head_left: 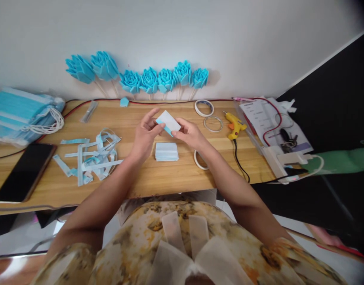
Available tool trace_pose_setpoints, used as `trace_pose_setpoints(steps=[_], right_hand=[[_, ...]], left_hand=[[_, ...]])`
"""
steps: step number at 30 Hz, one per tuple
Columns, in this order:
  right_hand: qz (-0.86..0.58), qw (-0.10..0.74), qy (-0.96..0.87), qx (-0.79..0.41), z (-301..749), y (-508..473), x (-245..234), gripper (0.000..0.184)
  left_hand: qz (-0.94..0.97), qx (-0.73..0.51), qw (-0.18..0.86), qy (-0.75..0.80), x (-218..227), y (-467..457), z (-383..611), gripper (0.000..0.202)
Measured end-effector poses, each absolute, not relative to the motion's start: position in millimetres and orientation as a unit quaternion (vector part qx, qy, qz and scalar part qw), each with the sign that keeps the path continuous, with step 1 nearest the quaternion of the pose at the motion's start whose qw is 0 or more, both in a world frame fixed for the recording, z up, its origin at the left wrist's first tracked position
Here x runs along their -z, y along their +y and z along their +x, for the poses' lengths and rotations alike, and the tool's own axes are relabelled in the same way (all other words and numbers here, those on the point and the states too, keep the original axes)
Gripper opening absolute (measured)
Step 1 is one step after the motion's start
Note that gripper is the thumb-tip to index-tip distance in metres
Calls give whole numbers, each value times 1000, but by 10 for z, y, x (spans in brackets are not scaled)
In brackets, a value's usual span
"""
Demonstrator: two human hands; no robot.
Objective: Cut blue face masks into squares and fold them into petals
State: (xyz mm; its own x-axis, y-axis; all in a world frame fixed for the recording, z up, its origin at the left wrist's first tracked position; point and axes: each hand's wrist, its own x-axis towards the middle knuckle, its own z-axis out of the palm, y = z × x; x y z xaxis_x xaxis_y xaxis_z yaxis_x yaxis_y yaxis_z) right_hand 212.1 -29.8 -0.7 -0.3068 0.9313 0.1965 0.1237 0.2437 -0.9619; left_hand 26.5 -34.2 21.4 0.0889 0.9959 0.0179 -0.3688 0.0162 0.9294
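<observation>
Between my two hands, above the wooden table, is a small piece of face mask fabric (pixel 169 120), white with a blue folded edge. My left hand (pixel 146 132) pinches its left side with the thumb, the other fingers partly behind it. My right hand (pixel 188 133) grips its right lower corner between thumb and fingers. Just below them lies a neat stack of pale cut mask pieces (pixel 166 152). To the left of my left hand is a loose heap of mask strips and ear loops (pixel 94 156). A small blue pentagon piece (pixel 124 102) rests near the wall.
Several blue fabric flowers (pixel 149 80) on sticks lean against the wall. Blue masks (pixel 21 113) and a phone (pixel 25 172) lie left. Tape rolls (pixel 204 108), a yellow glue gun (pixel 235 126) with its cord, papers (pixel 267 118), keys (pixel 288 141) and a power strip (pixel 275 164) are right.
</observation>
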Motion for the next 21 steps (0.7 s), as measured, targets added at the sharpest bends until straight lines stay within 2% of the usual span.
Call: trace_pose_setpoints(steps=[4,7,12,17,21], right_hand=[[-406,468,-656,-431,2124,-280,70,58],[-412,458,-667,-419,2125,-282,92,55],[-416,450,-675,-410,2117,-296,83,52],[-402,442,-683,-420,2116,-309,56,59],[-406,437,-692,-405,2104,-320,60,57]], left_hand=[[392,-513,677,353,-183,-348,297,33],[419,-489,659,388,-168,-350,285,25],[447,-502,606,426,-169,-347,266,30],[450,-507,605,417,-123,-333,271,29],[436,-511,628,393,-108,-337,276,27]])
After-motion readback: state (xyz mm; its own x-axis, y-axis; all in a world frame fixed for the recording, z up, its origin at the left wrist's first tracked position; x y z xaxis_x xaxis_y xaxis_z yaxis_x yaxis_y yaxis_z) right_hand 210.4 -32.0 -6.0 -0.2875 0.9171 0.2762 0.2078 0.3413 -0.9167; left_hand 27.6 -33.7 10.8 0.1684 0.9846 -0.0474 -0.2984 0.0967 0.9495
